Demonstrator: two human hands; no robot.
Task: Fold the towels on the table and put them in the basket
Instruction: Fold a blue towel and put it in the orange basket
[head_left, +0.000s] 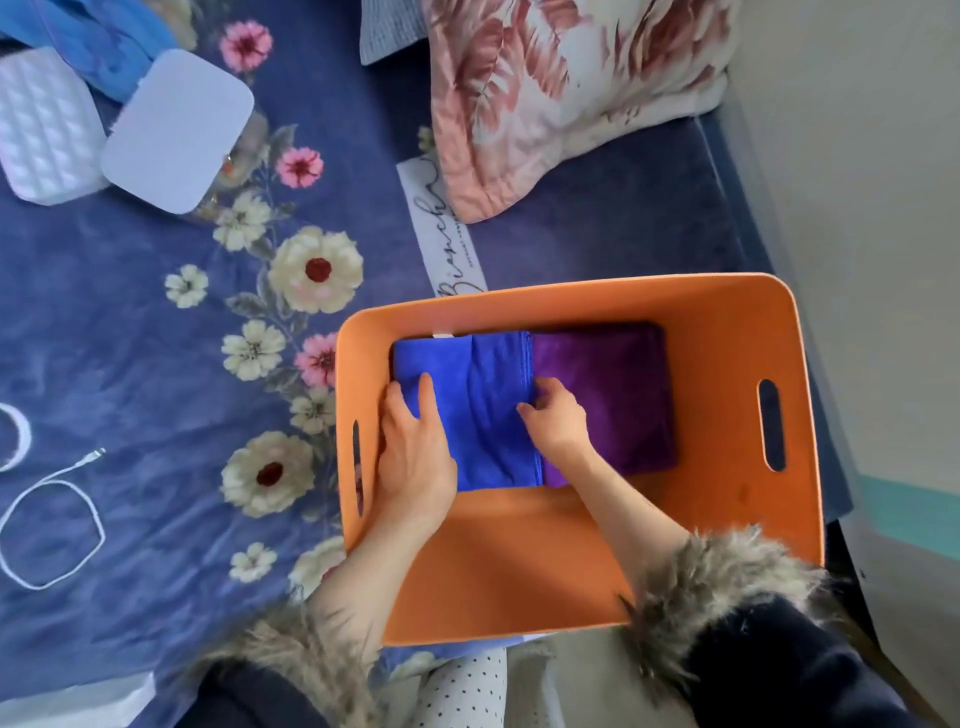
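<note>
Towel blue (483, 400) lies folded at the left of the orange basket (727, 322), my left hand (413, 457) resting flat on it with relaxed fingers. My right hand (556, 421) curls its fingertips over the blue edge, just beside the purple towel (613, 389). I judge both towels soft, light and limp, best taken at a folded edge. The basket sits on a floral blue bedspread (156, 312), a pale wall (883, 156) at far right.
</note>
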